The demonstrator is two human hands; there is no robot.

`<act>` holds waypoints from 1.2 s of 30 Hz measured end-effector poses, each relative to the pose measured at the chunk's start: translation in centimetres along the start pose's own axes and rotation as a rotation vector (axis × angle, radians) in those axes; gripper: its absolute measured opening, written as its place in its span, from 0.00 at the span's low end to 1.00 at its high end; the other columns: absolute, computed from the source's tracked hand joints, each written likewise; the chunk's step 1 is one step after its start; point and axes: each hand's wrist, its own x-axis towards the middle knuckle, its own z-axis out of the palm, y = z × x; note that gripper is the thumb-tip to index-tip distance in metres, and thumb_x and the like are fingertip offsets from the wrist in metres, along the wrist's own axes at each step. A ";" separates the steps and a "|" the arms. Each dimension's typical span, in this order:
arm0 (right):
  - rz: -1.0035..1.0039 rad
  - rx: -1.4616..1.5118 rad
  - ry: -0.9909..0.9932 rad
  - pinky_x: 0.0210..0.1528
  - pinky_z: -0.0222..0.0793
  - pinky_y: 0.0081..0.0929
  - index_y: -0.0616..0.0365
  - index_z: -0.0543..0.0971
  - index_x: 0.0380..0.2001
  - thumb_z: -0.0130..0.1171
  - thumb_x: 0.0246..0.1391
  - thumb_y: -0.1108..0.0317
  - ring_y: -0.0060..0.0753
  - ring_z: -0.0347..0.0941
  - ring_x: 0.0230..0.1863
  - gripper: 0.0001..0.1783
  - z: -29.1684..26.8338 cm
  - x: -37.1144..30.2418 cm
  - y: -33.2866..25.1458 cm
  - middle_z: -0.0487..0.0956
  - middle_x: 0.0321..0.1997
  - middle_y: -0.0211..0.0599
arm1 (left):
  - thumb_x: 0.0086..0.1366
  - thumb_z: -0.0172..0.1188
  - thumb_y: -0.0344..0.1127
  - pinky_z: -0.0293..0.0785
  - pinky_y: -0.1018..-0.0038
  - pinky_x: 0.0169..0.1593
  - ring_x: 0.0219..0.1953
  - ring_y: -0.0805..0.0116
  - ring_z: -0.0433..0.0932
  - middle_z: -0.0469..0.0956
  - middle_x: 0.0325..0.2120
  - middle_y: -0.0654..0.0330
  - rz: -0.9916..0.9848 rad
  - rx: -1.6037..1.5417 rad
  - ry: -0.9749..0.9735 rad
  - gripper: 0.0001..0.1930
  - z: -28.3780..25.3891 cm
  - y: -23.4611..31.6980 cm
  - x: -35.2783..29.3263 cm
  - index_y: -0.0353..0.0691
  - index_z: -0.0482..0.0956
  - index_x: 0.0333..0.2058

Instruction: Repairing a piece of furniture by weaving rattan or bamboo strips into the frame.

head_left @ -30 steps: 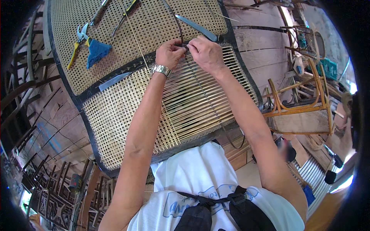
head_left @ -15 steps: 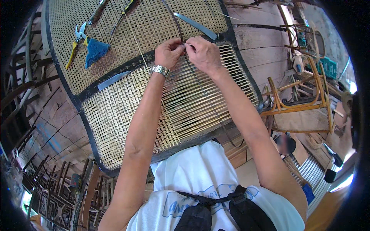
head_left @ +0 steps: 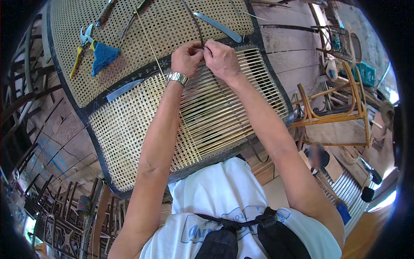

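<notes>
With left hand (head_left: 186, 59) and right hand (head_left: 222, 60) close together at the far border of the near panel (head_left: 125, 138), pinching a dark flexible strip (head_left: 194, 22) between thumbs and bent fingertips; cannot tell exactly how the fingertips overlap on it. Wearing a silver metal-link watchband (head_left: 177, 78) on the left wrist. Running from the fingers, away over the far panel of fine open cane (head_left: 172, 30). Can see dark dashes threaded through the parallel pale cane strands (head_left: 211, 129) on the near panel's right part, with a loose dark loop (head_left: 262, 159) past its near edge. Woven into a tight grid on the left part, and bounded all round by a black frame (head_left: 97, 142). On the far panel, left of the hands, can make out yellow-handled pruning shears (head_left: 77, 56) beside a blue cloth (head_left: 105, 57), and a long pale strand (head_left: 148, 39) slanting toward the left wrist. Resting just beyond the right hand, a flat blue-grey blade (head_left: 220, 26); lying along the border to the left, another flat blade (head_left: 125, 90). Out to the right, tipped over, a honey-coloured bentwood chair (head_left: 336, 131).
</notes>
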 end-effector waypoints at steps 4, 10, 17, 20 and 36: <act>-0.034 -0.022 -0.014 0.36 0.77 0.49 0.60 0.75 0.31 0.56 0.58 0.69 0.58 0.80 0.34 0.06 -0.3 0.7 -0.1 0.80 0.30 0.51 | 0.61 0.68 0.34 0.81 0.75 0.41 0.35 0.74 0.85 0.88 0.33 0.58 0.043 0.030 0.030 0.16 0.0 0.1 -0.4 0.37 0.84 0.47; 0.072 0.152 -0.101 0.37 0.76 0.51 0.60 0.77 0.33 0.57 0.57 0.68 0.59 0.80 0.35 0.06 -2.0 0.1 -0.1 0.81 0.31 0.53 | 0.61 0.69 0.35 0.81 0.75 0.41 0.34 0.74 0.85 0.87 0.34 0.58 0.015 0.006 0.027 0.17 0.2 1.3 -1.1 0.39 0.84 0.48; 0.033 0.043 0.008 0.37 0.76 0.51 0.61 0.75 0.30 0.57 0.57 0.68 0.60 0.79 0.36 0.07 -0.1 0.1 -0.6 0.80 0.31 0.54 | 0.61 0.69 0.36 0.80 0.76 0.41 0.34 0.75 0.84 0.87 0.34 0.59 0.058 0.060 0.018 0.16 0.0 0.5 -0.7 0.42 0.84 0.48; 0.030 0.050 0.010 0.37 0.76 0.50 0.61 0.75 0.31 0.57 0.58 0.68 0.60 0.80 0.36 0.07 -0.1 0.4 -0.7 0.81 0.31 0.54 | 0.61 0.69 0.36 0.80 0.76 0.41 0.33 0.75 0.84 0.87 0.33 0.59 0.082 -0.050 0.002 0.16 0.0 -0.1 -0.6 0.42 0.84 0.47; 0.145 0.074 -0.085 0.40 0.76 0.51 0.61 0.77 0.31 0.56 0.58 0.67 0.60 0.79 0.37 0.08 -1.5 0.4 -1.5 0.81 0.32 0.55 | 0.60 0.70 0.35 0.81 0.75 0.41 0.33 0.73 0.85 0.87 0.33 0.58 0.062 0.042 0.040 0.17 -0.2 0.4 -0.9 0.41 0.84 0.48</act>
